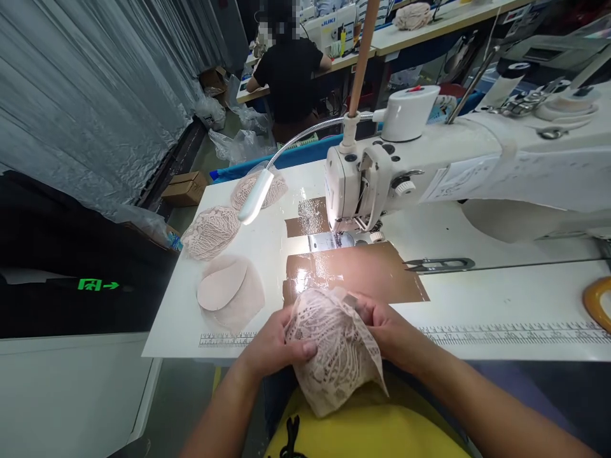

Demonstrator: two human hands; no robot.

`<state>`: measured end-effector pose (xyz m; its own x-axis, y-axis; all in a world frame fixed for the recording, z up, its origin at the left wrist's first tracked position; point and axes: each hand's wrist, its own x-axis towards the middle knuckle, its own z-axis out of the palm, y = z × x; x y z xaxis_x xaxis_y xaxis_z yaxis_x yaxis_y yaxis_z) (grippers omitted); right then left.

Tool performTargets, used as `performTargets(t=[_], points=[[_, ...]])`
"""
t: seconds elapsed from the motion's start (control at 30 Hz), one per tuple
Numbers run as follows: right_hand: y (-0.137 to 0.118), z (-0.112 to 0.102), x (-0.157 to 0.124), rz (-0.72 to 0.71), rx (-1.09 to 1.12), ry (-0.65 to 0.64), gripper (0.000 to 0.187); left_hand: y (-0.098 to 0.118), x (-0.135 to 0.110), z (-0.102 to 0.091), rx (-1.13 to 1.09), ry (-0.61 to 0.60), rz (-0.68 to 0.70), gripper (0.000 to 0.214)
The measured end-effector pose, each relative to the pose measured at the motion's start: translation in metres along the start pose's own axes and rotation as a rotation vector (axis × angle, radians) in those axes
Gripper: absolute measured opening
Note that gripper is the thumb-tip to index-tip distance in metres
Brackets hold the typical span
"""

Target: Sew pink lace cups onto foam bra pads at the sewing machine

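Pale pink lace cup (pixel 329 350), domed and loose-edged, held between my two hands at the front edge of a white worktop (pixel 172 337). Holding it from both sides probably keeps the soft lace spread and its dome from folding. Brown tape (pixel 358 270) covers the surface before the needle of a white sewing machine (pixel 453 159), perhaps so that cloth slides smoothly. Two more lace cups (pixel 211 232) and a plain beige cup piece (pixel 222 286) lie along the left side, seemingly set there to stay within reach yet away from the needle. A gooseneck lamp (pixel 256 196) bends over them. Metal thread snips (pixel 442 264) rest on the right, likely kept handy.

The held cup sits between my hands, its lower part hanging past the worktop's edge above my yellow-covered lap. My left hand (pixel 274 343) is clamped on its left side, thumb across the lace. My right hand (pixel 382 321) pinches the upper right edge; some of those fingers are hidden behind the cloth.
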<state>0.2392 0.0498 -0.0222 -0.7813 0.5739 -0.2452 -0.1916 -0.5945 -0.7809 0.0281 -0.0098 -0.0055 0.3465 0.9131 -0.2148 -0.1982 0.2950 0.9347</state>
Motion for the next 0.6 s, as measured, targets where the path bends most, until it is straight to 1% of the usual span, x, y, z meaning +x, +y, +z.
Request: performTargets(t=[0.03,0.1,0.13,0.17,0.27,0.37,0.43,0.5,0.53,0.6], points=[[0.0,0.001,0.002,-0.054,0.015,0.083,0.03,-0.002,-0.002,0.001,-0.015,-0.028,-0.036,0.056],[0.0,0.0,0.005,-0.185,0.026,0.266,0.034,-0.006,-0.005,0.003,-0.016,0.0,-0.031,0.044],[0.0,0.0,0.006,-0.235,0.023,0.329,0.035,-0.008,-0.006,0.004,-0.007,0.028,-0.015,0.04],[-0.001,-0.001,0.006,-0.257,0.011,0.36,0.035,-0.01,-0.007,0.004,0.002,0.05,-0.002,0.036],[-0.005,-0.003,0.004,-0.228,-0.087,0.363,0.029,-0.013,-0.009,0.004,0.025,0.109,-0.002,0.029],[-0.008,-0.003,0.0,-0.184,-0.133,0.293,0.038,-0.015,-0.01,0.005,0.015,0.173,-0.027,0.026],[-0.009,-0.004,-0.002,-0.15,-0.127,0.248,0.038,-0.015,-0.01,0.006,-0.013,0.179,-0.029,0.028],[-0.008,-0.005,-0.002,-0.146,-0.119,0.279,0.03,-0.016,-0.008,0.007,-0.109,0.208,-0.02,0.03],[-0.007,-0.005,-0.001,-0.165,-0.102,0.316,0.026,-0.017,-0.007,0.007,-0.19,0.249,-0.012,0.031],[-0.004,-0.006,0.0,-0.208,-0.02,0.384,0.028,-0.017,-0.004,0.008,-0.384,0.355,-0.005,0.032]])
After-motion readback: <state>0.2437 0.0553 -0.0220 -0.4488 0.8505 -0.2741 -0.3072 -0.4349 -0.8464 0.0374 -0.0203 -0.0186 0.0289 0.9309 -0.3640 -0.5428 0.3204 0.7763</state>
